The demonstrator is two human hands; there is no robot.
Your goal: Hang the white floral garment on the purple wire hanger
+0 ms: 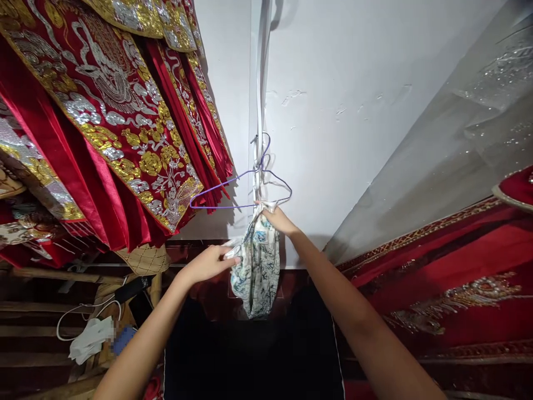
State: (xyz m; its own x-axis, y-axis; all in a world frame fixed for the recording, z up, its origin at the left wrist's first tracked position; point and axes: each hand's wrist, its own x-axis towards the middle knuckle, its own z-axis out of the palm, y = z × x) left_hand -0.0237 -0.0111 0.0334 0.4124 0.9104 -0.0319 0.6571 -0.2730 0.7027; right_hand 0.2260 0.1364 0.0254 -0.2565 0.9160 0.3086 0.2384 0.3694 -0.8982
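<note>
A white garment with a blue-green print [261, 278] hangs bunched in front of the white wall. My right hand [282, 220] grips its upper edge just under a thin purple hanger [220, 208]. Lower down on the left side, my left hand [211, 262] pinches the cloth between thumb and fingers. The hanger is hooked at a narrow white strip or pole [257, 105] on the wall. Whether the garment's top is looped over the hanger's lower bar, I cannot tell.
Red costumes with gold and silver sequins [150, 144] hang at the left. Below them is a bamboo bench [83, 275] with a crumpled white packet [92, 339] and a white cable. Red beaded fabric [466, 300] and a translucent plastic cover [412, 183] are on the right.
</note>
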